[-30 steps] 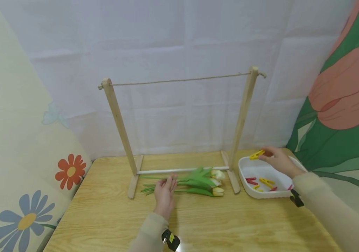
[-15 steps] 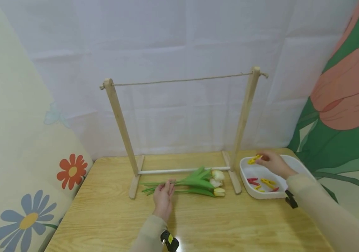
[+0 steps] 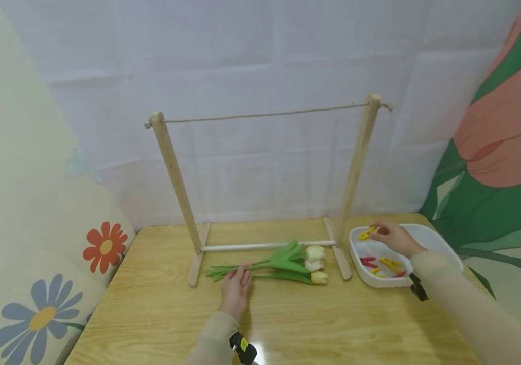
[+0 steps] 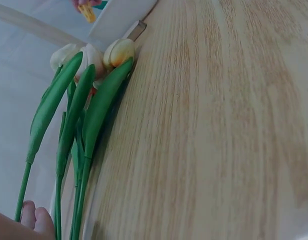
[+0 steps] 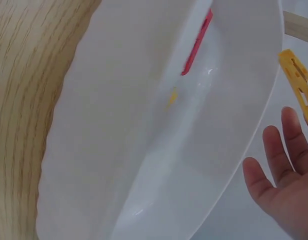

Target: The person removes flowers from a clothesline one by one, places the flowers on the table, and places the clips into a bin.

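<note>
White and pale yellow tulips [image 3: 287, 264] with green leaves lie on the table, blooms to the right. My left hand [image 3: 234, 293] is at their stems and pinches a stem with its fingertips. In the left wrist view, this tulip [image 4: 46, 117] stands slightly apart from the others; the exact fingertip contact is partly hidden. My right hand [image 3: 397, 240] pinches a yellow clothespin [image 3: 367, 233] between thumb and fingers, over the left part of a white basin [image 3: 440, 248]. Its other fingers are spread in the right wrist view, where the clothespin [image 5: 296, 82] is partly cut off.
Several red and yellow clothespins [image 3: 390, 264] lie in the basin. A wooden frame [image 3: 173, 175] stands behind the tulips, with a twine line [image 3: 265, 114] strung between its posts and a white bar [image 3: 242, 247] low down. A white cloth [image 3: 260, 177] hangs behind.
My right hand has come down and slightly left with the yellow clothespin, nearer the basin. My left hand has dropped a little, and the raised stem now lies closer to the others.
</note>
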`<state>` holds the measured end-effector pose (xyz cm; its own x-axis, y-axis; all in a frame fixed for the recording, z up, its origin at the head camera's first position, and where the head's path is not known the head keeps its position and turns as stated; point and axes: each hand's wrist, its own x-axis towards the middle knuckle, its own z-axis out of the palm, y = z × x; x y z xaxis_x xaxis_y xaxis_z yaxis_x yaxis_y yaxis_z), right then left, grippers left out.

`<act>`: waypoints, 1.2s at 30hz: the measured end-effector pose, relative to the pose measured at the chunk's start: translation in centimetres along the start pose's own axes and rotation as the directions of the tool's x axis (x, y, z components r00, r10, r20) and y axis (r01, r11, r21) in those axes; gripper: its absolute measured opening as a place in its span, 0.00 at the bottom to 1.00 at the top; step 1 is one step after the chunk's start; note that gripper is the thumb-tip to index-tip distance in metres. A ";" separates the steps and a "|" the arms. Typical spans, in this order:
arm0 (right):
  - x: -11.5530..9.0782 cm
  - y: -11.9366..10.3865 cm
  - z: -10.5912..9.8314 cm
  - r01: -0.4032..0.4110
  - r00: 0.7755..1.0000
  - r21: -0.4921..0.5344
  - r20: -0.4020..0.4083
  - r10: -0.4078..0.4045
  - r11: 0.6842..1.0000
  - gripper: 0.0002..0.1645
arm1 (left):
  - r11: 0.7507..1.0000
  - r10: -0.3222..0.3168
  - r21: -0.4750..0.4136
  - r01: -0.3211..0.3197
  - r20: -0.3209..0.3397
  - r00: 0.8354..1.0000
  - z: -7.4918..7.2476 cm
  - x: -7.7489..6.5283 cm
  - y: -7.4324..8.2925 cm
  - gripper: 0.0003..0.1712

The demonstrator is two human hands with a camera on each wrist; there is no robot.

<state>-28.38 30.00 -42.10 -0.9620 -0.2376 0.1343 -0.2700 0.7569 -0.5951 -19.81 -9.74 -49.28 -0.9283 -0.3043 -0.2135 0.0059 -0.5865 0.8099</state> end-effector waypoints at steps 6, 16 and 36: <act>0.4 0.6 1.1 -0.001 0.999 -0.003 0.044 0.001 1.000 0.19 | 0.998 -0.040 0.050 0.038 0.036 0.999 -0.8 -0.1 -0.1 0.28; 0.4 1.2 2.2 -0.008 0.991 0.022 0.136 0.005 1.000 0.17 | 0.995 -0.093 0.037 0.090 0.102 0.990 -1.5 0.0 -0.3 0.27; -0.2 1.5 1.7 -0.079 0.982 -0.097 0.162 0.094 0.992 0.35 | 0.983 -0.182 0.070 0.170 0.211 0.960 -1.7 -0.1 0.5 0.28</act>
<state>-28.49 30.17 -44.37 -0.9641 -0.2605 -0.0523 -0.1956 0.8291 -0.5238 -19.06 -11.23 -49.81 -0.9712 -0.0271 -0.2367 -0.1784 -0.5756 0.7981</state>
